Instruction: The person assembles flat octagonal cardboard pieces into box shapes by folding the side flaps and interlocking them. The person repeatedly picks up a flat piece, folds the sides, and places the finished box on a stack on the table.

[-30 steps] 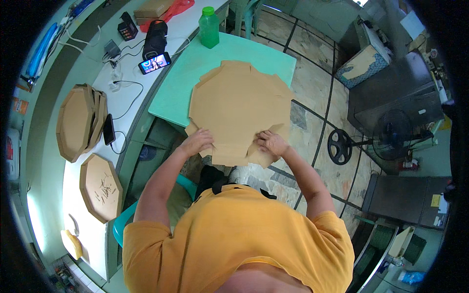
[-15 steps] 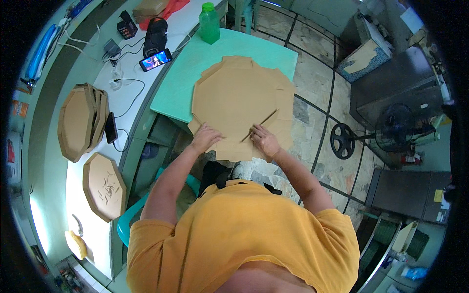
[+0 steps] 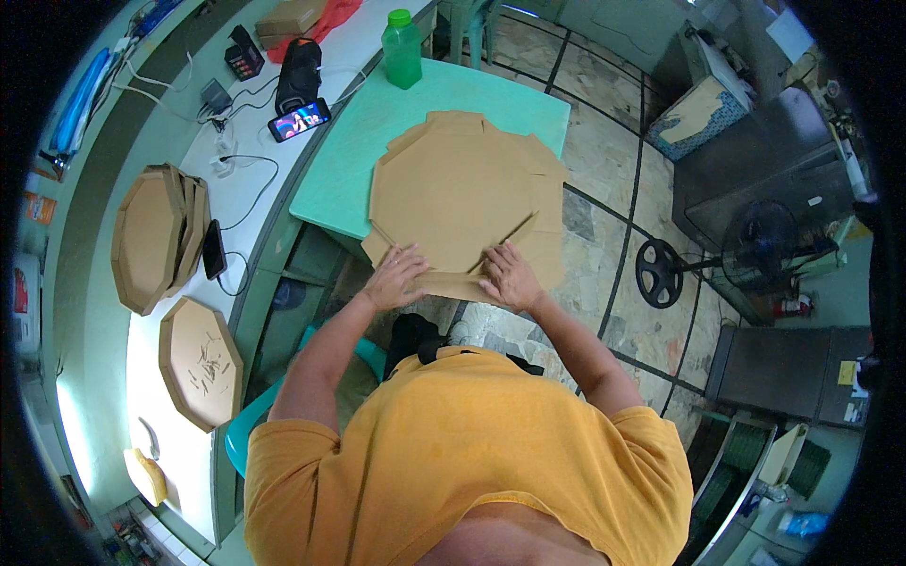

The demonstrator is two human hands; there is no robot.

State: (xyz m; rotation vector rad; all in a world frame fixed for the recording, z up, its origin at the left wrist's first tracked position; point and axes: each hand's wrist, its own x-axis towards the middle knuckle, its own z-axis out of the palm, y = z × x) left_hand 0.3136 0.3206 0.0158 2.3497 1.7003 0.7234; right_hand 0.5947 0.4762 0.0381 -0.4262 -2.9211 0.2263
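A brown octagonal cardboard box blank point(image 3: 451, 193) lies on the green table, its near side reaching past the table edge. Several side flaps lie flat or slightly raised, while the near flap point(image 3: 453, 285) is bent up along its crease. My left hand point(image 3: 396, 278) grips the left end of that near flap, fingers over the cardboard. At the flap's right end, my right hand point(image 3: 511, 276) holds on in the same way, beside a dark slanted slit point(image 3: 517, 229). Both thumbs are partly hidden.
A green bottle point(image 3: 402, 52) stands at the table's far left corner. On the white counter are a lit phone point(image 3: 300, 120), a dark phone point(image 3: 215, 249), stacked octagonal cardboard trays point(image 3: 146, 241) and another tray point(image 3: 179, 354) with small scraps. A fan point(image 3: 760, 247) stands at right.
The near flap, flat before, is now folded upward. Both hands have shifted slightly toward me at its two ends, with the fingers over the crease.
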